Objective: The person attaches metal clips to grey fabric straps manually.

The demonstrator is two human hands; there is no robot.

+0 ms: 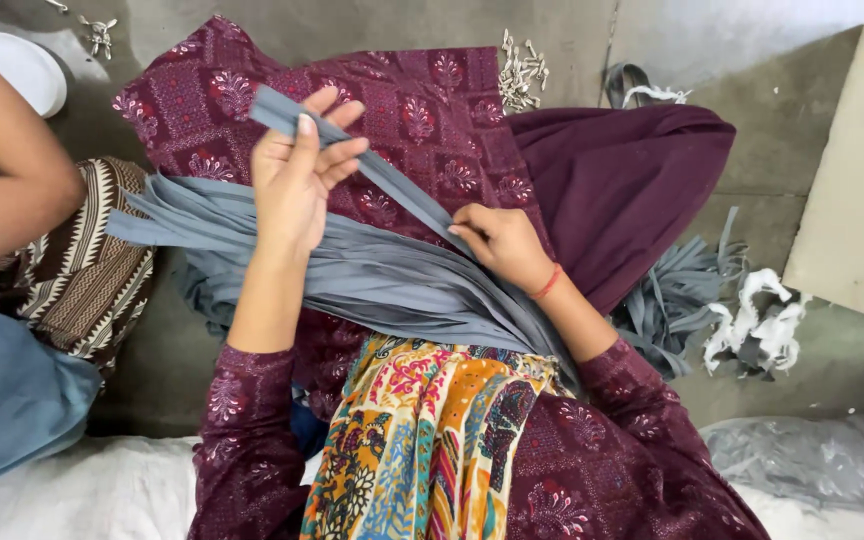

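Grey fabric strips (352, 265), flat and soft, lie in one thick bundle across the person's lap, on maroon printed cloth (422, 110) that covers the knees. One single strip (392, 185) is drawn out of the bundle and runs taut between the two hands. The left hand (297, 180) holds its far end, thumb and fingers closed around the strip, fingertips pointing right. The right hand (497, 240) pinches the same strip where it meets the bundle, fingers curled down onto the cloth; a red thread band (548, 283) circles that wrist. A bright multicoloured scarf (422, 440) hangs near the camera.

To the right, on the grey floor (772, 180), lies a loose heap of more grey strips (677, 290) with some white strips (762, 320) just beside it. A small pile of pale metal clips (520, 72) sits at the far edge of the maroon cloth. At far left stands one white round bowl (22, 68); its contents cannot be told. Another person's bare arm (7, 190) reaches in at left.
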